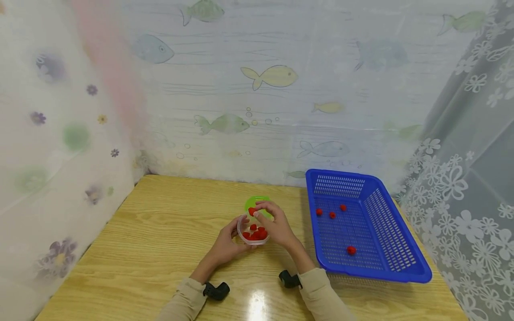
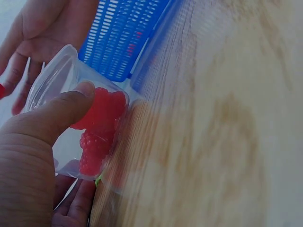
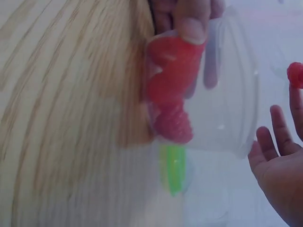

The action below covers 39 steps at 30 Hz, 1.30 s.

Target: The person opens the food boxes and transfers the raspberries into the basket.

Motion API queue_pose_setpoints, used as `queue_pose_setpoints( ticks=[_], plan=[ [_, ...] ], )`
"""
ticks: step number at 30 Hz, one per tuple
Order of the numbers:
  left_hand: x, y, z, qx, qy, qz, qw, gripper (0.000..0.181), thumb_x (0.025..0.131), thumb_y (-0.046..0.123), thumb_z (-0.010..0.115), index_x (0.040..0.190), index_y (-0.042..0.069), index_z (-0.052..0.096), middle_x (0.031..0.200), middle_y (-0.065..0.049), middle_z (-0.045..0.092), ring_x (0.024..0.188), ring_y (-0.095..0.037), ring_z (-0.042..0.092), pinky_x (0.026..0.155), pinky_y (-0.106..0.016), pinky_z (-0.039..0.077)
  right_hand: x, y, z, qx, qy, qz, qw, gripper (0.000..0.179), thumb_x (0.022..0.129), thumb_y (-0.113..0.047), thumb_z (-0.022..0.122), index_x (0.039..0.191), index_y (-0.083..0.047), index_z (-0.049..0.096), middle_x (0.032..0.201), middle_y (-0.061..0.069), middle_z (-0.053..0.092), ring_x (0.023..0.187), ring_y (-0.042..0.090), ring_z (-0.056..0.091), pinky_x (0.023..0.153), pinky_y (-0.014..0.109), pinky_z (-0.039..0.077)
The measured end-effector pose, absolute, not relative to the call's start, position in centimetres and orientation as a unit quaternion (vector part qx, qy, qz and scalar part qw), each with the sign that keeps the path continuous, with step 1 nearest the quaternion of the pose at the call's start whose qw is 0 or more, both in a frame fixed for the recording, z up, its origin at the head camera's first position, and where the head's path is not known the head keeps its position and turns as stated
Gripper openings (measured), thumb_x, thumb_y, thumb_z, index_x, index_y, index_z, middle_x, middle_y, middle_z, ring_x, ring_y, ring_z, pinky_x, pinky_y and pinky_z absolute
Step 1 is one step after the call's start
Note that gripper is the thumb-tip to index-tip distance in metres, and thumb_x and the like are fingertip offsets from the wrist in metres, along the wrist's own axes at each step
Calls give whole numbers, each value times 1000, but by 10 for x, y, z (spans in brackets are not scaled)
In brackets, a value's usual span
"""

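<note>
My left hand (image 1: 230,244) grips a clear plastic cup (image 1: 242,225), thumb on one side and fingers round the other, tilted with its mouth toward the right hand. Several red raspberries (image 2: 102,111) lie in the cup and show through its wall in both wrist views. Above the cup's rim, my right hand (image 1: 278,225) pinches one raspberry (image 1: 252,211) between thumb and fingertip. In the right wrist view that raspberry (image 3: 295,74) sits at the fingertips, apart from the cup, while the other fingers are spread.
A blue plastic basket (image 1: 373,227) stands on the right of the wooden table (image 1: 160,223), with several raspberries scattered on its floor, one of them (image 1: 351,250) near the front. Behind the cup lies a bright green lid (image 1: 257,199). Printed curtains hang behind and at both sides.
</note>
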<state>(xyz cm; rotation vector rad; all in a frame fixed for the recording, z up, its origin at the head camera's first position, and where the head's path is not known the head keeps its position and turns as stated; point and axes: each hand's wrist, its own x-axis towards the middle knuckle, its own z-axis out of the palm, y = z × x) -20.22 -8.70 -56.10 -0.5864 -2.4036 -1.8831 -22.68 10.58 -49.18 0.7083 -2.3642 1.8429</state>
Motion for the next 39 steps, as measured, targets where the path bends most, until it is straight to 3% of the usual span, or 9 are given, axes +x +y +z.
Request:
queue_pose_setpoints(
  ticks=[6,10,17,24,32,39],
  plan=[
    [-203,-89,-565,-195,-765,-614,7,88,80,4,86,155,6,41,148,-18,53,136,-34,53,112,-52,42,-220,104,-481,247,-742,623,25,21,101,-3,60,119,7,65,126,25,64,127,40,54,113,59,39],
    [-202,-90,-563,-198,-766,-612,2,89,81,9,87,156,7,39,149,-18,53,136,-34,53,113,-52,42,-214,104,-473,250,-744,619,27,21,102,-10,61,120,1,67,123,16,67,123,30,59,110,51,44],
    [-202,-90,-561,-195,-770,-608,2,91,80,11,88,156,6,38,148,-18,53,137,-33,52,114,-49,41,-201,108,-453,257,-746,613,49,22,102,-16,62,119,-2,67,122,13,68,117,28,63,106,44,50],
    [-202,-89,-562,-185,-776,-602,5,90,79,8,88,155,5,39,147,-19,54,136,-33,53,114,-50,41,-197,117,-440,275,-750,597,73,19,102,-10,62,117,0,67,119,15,69,115,26,63,103,47,52],
    [-199,-83,-558,-171,-779,-603,10,92,78,-1,86,155,-2,36,148,-26,51,136,-41,51,113,-57,38,-202,134,-423,274,-755,591,79,19,101,-6,61,116,5,65,116,19,67,113,26,63,104,39,51],
    [-202,-87,-563,-178,-776,-605,6,91,78,3,87,155,5,40,148,-19,54,136,-33,53,113,-49,42,-205,157,-406,258,-766,587,57,23,103,-10,59,120,4,64,121,20,66,115,32,64,99,25,52]
  ],
)
